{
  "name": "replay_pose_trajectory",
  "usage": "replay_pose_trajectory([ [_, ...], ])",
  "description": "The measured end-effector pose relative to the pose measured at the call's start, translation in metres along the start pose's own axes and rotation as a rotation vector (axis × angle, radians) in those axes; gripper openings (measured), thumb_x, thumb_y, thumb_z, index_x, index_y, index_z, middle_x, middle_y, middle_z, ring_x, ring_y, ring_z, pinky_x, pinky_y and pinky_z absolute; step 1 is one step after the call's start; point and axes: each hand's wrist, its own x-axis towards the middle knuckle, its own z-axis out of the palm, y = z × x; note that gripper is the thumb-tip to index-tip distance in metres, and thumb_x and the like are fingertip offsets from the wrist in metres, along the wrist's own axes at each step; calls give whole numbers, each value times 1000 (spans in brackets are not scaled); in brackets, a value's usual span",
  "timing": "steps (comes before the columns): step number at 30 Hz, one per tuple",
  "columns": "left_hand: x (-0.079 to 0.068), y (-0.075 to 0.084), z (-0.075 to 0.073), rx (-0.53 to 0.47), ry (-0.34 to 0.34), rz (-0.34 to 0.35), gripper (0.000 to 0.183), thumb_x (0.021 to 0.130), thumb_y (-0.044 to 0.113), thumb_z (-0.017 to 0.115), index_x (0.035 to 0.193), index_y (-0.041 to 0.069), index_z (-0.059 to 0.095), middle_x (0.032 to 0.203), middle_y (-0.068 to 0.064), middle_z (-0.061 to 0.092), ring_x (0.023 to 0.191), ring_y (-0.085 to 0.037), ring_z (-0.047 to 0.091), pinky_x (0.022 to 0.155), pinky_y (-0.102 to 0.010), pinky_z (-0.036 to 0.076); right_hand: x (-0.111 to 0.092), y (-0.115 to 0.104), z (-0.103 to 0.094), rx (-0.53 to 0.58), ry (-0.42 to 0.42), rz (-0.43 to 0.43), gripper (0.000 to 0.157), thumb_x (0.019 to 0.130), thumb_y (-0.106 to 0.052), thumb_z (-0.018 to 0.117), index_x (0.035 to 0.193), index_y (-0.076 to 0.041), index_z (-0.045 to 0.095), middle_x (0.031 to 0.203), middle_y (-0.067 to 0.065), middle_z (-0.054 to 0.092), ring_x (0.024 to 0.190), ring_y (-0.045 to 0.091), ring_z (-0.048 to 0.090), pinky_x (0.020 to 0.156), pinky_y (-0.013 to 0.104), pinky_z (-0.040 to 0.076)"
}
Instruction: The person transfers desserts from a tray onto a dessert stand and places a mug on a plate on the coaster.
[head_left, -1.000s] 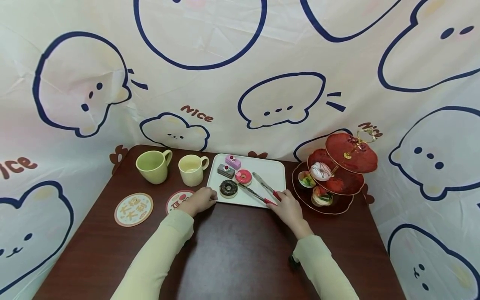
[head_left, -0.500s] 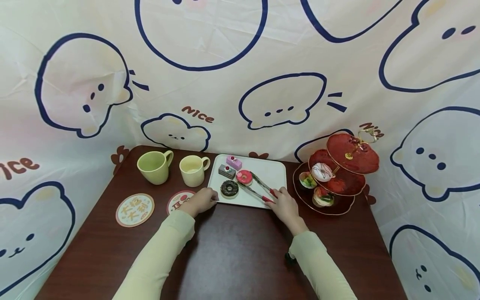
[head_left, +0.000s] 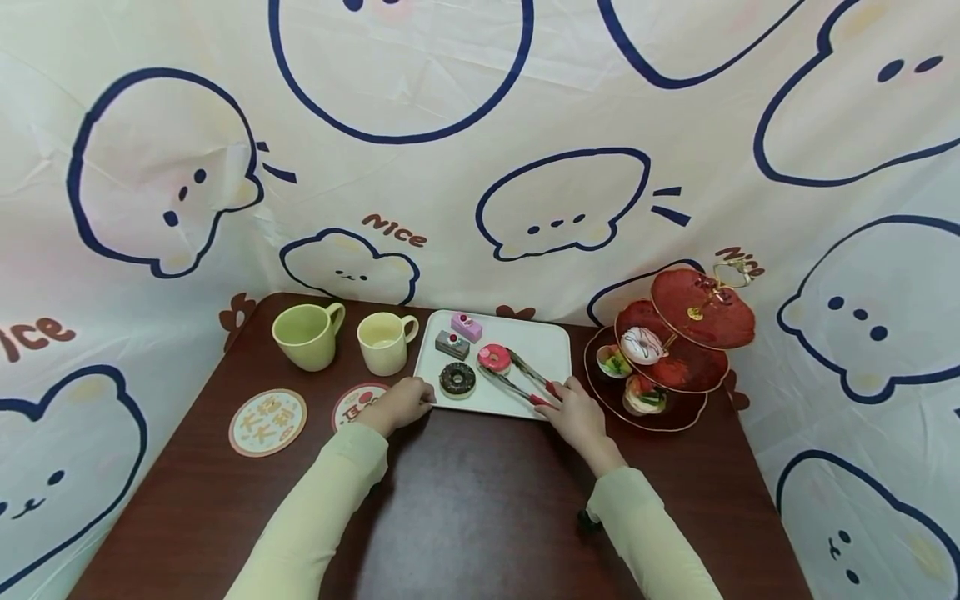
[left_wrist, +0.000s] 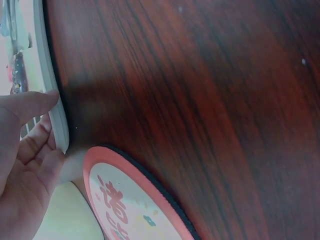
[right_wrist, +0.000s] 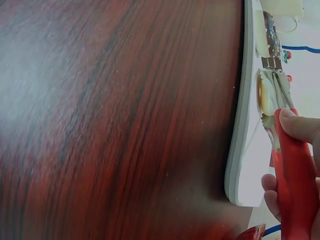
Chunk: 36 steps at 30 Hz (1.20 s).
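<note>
My right hand [head_left: 579, 417] holds red-handled metal tongs [right_wrist: 295, 175] over the tray's front right part. The tongs' tips lie on both sides of a pink donut [head_left: 493, 357], which rests on or just above the white tray [head_left: 543, 342]. At the front left corner, my left hand [head_left: 403, 402] pinches the tray's rim; in the left wrist view the thumb [left_wrist: 42, 102] lies on the edge. A dark chocolate donut [head_left: 457, 380], a grey cake slice [head_left: 452, 344] and a purple cake slice [head_left: 467, 326] stand on the tray's left half.
Left of the tray stand a green mug [head_left: 306, 337] and a smaller cream mug [head_left: 385, 343]. Two round coasters, one white and orange [head_left: 267, 422] and one red-rimmed [left_wrist: 135, 200], lie before them. A red tiered stand [head_left: 705, 312] with pastries is at right.
The tongs' arms have drawn closer together around the pink donut. With them the donut has shifted slightly right, away from the grey cake slice. My left hand stays at the tray corner.
</note>
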Motion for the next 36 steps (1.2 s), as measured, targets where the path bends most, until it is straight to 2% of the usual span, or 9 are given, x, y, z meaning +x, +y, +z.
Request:
replay_pose_trajectory([
  [10, -2, -1, 5, -7, 4, -5, 8, 89, -3, 69, 83, 3, 72, 79, -1, 66, 81, -19, 62, 79, -39, 54, -13, 4, -15, 11, 2, 30, 61, 87, -39, 81, 133, -1, 67, 96, 7, 53, 70, 23, 49, 60, 36, 42],
  [18, -2, 1, 14, 7, 11, 10, 11, 85, -8, 67, 85, 2, 72, 81, -3, 68, 86, -22, 65, 82, -40, 54, -26, 14, -32, 16, 31, -8, 64, 87, -36, 82, 134, 3, 65, 98, 12, 55, 65, 19, 45, 55, 32, 38],
  [26, -2, 1, 11, 7, 5, 2, 12, 84, -8, 67, 86, 2, 73, 82, -3, 68, 86, -23, 65, 82, -40, 54, -31, 8, -48, -2, 70, -48, 60, 85, -33, 84, 132, 2, 67, 95, 10, 54, 63, 17, 43, 53, 32, 37],
  [36, -2, -3, 3, 2, 16, 8, 13, 84, -9, 65, 86, 1, 73, 83, -5, 68, 86, -23, 64, 82, -41, 55, -35, 3, -66, 5, 57, -11, 63, 86, -35, 83, 135, 2, 65, 91, 10, 56, 64, 19, 42, 53, 32, 36],
])
